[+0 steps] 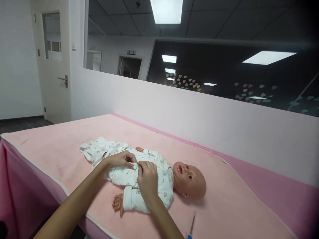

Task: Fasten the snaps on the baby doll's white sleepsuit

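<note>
A baby doll (190,182) lies on its back on the pink table cover, its head toward the right. It wears a white baby top (163,196) with small printed figures, and matching trousers (96,149). Over the doll's belly, my left hand (124,158) has thumb and fingers closed on the top's front edge near a round button (135,167). Right beside it, my right hand (148,176) bends its fingers onto the same front edge. Its fingertips are partly hidden. The doll's nearer hand (118,204) sticks out of its sleeve toward me.
A thin clear stick with a blue end, like a thermometer (191,226), lies on the pink table cover (239,212) near the front. Behind the table stands a white wall (174,109) with a large window. A closed door (53,89) is at the left.
</note>
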Tool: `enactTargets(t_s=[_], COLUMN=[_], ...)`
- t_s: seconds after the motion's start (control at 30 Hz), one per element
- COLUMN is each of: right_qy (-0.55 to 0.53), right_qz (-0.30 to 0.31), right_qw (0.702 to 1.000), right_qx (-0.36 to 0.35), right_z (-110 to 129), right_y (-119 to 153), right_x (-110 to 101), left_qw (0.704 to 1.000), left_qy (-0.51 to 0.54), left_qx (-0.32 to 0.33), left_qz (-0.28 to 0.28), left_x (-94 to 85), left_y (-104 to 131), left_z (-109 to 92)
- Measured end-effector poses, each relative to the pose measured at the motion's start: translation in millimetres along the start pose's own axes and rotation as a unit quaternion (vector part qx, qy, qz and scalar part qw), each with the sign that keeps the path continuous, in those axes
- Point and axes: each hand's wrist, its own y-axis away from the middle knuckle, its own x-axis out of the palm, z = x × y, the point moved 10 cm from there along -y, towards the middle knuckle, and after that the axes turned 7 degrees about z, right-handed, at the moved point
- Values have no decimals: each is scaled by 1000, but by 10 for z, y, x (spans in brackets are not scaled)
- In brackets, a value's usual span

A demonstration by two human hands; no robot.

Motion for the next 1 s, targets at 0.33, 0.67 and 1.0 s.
enactTargets(t_s=[0.33, 0.67, 1.0], right_qy=[8, 43, 213], right_qz=[3, -21, 12], right_qw=[1000, 999, 976], right_qx=[18, 21, -32], right_z=[-26, -41, 244], right_y=[0, 0, 822], right_x=[-4, -41, -236], left_qw=[998, 998, 988], left_qy=[57, -3, -36], left_qx=[16, -28, -59], left_qz=[14, -62, -137], left_x=[62, -60, -146], left_y=[15, 20, 7], left_z=[-144, -49, 33])
